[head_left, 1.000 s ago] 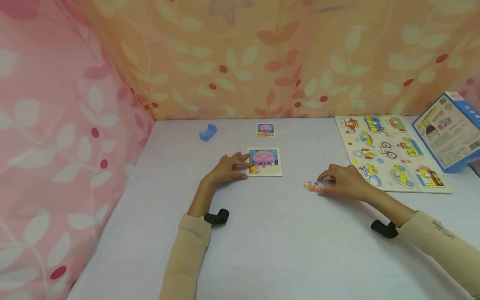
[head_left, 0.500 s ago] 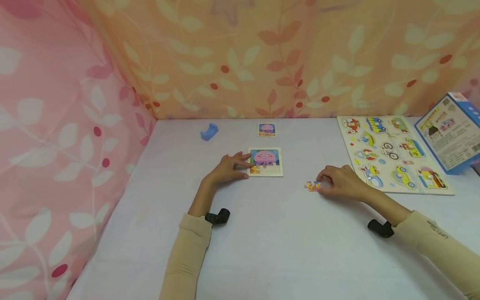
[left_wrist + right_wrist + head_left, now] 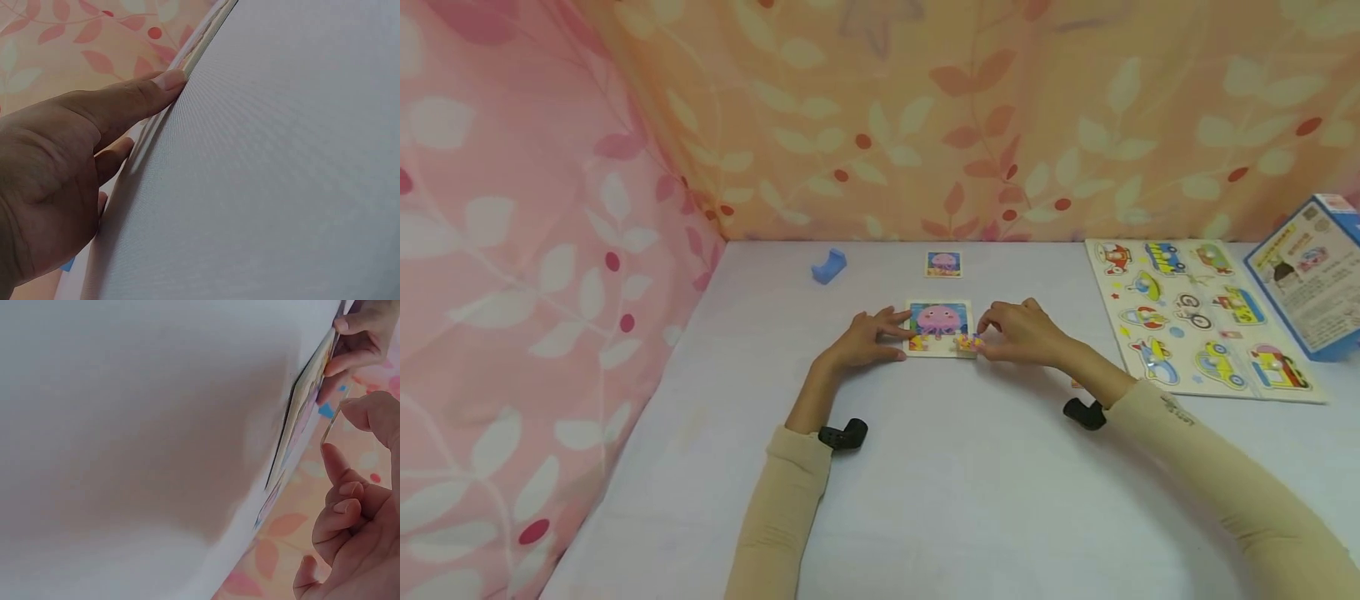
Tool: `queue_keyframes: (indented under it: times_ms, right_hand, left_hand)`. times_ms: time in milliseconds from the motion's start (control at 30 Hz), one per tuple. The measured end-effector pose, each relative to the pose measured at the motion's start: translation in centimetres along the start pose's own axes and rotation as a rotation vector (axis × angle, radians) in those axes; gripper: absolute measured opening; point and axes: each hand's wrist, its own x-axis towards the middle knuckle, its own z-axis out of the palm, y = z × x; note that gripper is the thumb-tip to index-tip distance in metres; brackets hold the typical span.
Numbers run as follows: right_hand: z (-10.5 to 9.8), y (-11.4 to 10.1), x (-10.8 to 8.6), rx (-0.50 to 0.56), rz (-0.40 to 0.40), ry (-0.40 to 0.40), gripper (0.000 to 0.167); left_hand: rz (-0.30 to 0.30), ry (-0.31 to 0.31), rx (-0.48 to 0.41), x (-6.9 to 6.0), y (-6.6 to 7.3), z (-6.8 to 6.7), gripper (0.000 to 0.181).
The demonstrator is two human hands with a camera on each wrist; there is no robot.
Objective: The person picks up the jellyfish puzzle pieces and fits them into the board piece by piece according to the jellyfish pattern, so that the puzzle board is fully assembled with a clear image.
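Note:
A small square jigsaw puzzle board (image 3: 938,347) with a pink jellyfish picture lies on the white table, part of its lower row bare. My left hand (image 3: 867,340) rests at its left side, fingers over the edge and thumb at the near left corner; in the left wrist view the thumb (image 3: 147,94) touches the board's edge. Between thumb and forefinger, my right hand (image 3: 1022,333) pinches a puzzle piece (image 3: 970,342) above the board's lower right corner. The right wrist view shows that piece edge-on, apart from the board.
Behind the board lies a small jellyfish picture card (image 3: 943,264), with a blue curved block (image 3: 829,267) to its left. Under the right forearm an orange bit (image 3: 1077,384) shows, mostly hidden. A vehicle peg puzzle (image 3: 1195,321) and a blue-and-white box (image 3: 1311,275) stand at right.
My right hand has picked up a puzzle piece from the table and carried it left to the board. The left hand keeps its place on the board; the view has shifted slightly.

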Motion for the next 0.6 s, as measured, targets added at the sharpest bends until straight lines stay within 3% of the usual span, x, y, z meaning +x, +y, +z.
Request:
queue_keyframes:
  times_ms: [233,467,600]
  right_hand:
    - [1.4,-1.2,3.1,0.003,-0.023,-0.049,0.026]
    - [2.1,-1.5,3.9,0.024,-0.02,-0.072,0.024]
    - [2.1,-0.9,4.1,0.068,-0.06,-0.101,0.03]
  left_hand:
    - [-0.006,-0.009,0.028,0.2,0.0,0.0,0.042]
    - [-0.011,-0.011,-0.001,0.2,0.3,-0.1,0.042]
    - [-0.013,-0.014,-0.006,0.1,0.2,-0.1,0.042]
